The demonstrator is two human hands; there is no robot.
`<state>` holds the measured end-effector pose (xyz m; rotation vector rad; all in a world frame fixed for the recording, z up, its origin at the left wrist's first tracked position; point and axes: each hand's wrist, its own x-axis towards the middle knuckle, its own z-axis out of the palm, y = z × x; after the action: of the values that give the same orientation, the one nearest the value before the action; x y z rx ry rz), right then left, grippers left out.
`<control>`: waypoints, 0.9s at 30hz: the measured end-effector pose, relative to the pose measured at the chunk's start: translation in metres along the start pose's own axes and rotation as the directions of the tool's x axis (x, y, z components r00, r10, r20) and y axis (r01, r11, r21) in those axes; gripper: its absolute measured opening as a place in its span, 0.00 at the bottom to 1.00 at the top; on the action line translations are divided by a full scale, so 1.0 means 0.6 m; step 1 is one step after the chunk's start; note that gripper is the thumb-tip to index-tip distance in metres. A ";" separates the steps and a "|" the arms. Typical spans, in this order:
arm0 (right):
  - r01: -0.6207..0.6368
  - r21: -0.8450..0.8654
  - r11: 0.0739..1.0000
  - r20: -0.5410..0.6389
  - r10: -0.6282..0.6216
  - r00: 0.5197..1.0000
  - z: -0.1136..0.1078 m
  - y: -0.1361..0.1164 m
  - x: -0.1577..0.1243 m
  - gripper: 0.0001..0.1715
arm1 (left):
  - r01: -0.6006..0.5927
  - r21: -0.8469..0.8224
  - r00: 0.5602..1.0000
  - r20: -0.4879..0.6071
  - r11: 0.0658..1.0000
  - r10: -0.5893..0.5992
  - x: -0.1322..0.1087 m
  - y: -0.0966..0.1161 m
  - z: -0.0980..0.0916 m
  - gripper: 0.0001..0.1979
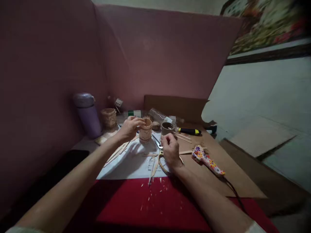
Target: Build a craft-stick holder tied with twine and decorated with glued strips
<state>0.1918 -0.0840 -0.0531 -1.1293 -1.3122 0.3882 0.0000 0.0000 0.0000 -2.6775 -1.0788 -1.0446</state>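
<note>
My left hand (131, 127) is closed at the rim of a small tan cup (145, 134) with a scalloped top edge, its fingers pinching the near-left side. The cup is upright above the white paper (136, 165). Nearer to me, my right hand (170, 149) is closed with fingertips together; what they hold, if anything, cannot be made out. Gold-handled scissors (160, 158) lie under and beside it, partly hidden by the hand. A dark-filled round cup (167, 127) stands just behind the right hand. Thin wooden sticks (119, 152) lie left of the tan cup.
A flower-patterned glue gun (206, 160) with a cord lies on cardboard (233, 176) at right. Behind are a black-yellow cutter (189, 131), a plastic bottle (159, 116) and another tan cup (109, 118). A purple flask (88, 118) stands left. Wood scraps dot the red cloth (126, 200).
</note>
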 end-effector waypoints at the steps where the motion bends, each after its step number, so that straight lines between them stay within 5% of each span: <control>1: -0.004 0.006 1.000 -0.001 0.004 1.000 0.000 0.002 0.002 0.17 | 0.000 0.000 1.000 0.010 1.000 0.000 0.002 0.000 0.000 0.08; 12: 0.014 0.057 0.998 -0.017 -0.013 1.000 0.003 0.006 0.010 0.16 | -0.040 -0.016 0.997 0.062 0.999 0.041 0.020 0.019 -0.007 0.08; 17: 0.020 0.068 0.997 -0.017 -0.019 1.000 0.003 0.001 0.010 0.16 | 0.031 -0.073 0.993 -0.112 0.997 -0.040 0.009 0.024 -0.011 0.17; 20: 0.021 0.079 0.997 -0.010 -0.020 1.000 0.003 -0.003 0.008 0.16 | 0.127 -0.131 0.958 -0.241 0.983 -0.156 -0.008 0.025 -0.009 0.20; 23: 0.013 0.106 0.994 -0.002 -0.012 1.000 0.004 -0.005 0.006 0.16 | 0.294 -0.216 0.874 -0.334 0.931 -0.353 -0.030 0.019 0.001 0.18; 27: -0.018 0.114 0.993 -0.028 0.022 0.999 0.005 0.000 0.005 0.14 | 0.372 -0.199 0.824 -0.380 0.907 -0.421 -0.062 0.004 0.018 0.17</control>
<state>0.1897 -0.0804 -0.0520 -1.0494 -1.2381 0.4542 -0.0117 -0.0204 -0.0310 -2.1789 -1.5476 -1.6994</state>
